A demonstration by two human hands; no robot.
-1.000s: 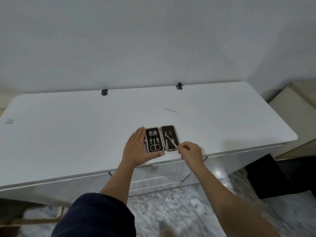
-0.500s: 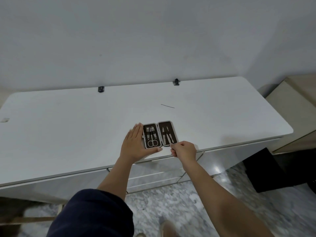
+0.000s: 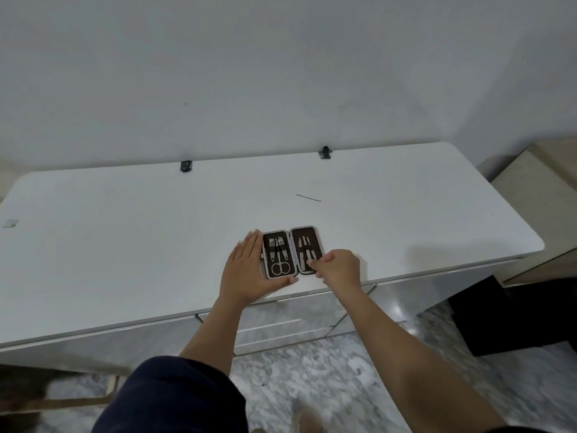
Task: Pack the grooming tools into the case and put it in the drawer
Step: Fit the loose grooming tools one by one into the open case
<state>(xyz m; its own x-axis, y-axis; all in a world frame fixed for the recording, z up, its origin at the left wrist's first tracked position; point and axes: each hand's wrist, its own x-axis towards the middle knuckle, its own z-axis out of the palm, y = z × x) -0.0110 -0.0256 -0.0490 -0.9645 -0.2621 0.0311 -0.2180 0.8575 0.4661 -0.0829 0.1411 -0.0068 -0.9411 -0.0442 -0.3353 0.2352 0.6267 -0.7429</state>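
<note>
An open grooming case [image 3: 307,236] lies flat near the front edge of the white dresser top [image 3: 125,245]. Its left half holds scissors [image 3: 280,267] and clippers, its right half slim metal tools. My left hand [image 3: 246,271] lies flat against the case's left side, thumb along its front edge, steadying it. My right hand [image 3: 338,270] is pinched at the lower end of a tool in the right half. A thin loose metal tool [image 3: 308,198] lies on the top behind the case. The drawer fronts [image 3: 274,326] below are shut.
Two small black clips [image 3: 186,166] [image 3: 325,152] sit at the back edge against the wall. A small pale scrap [image 3: 9,223] lies far left. A beige cabinet [image 3: 543,189] stands on the right, with a dark object [image 3: 499,314] on the marble floor.
My right hand drew back to the case's front edge, then returned over the lower right half, fingers pinched on a tool there. My left hand has stayed on the case.
</note>
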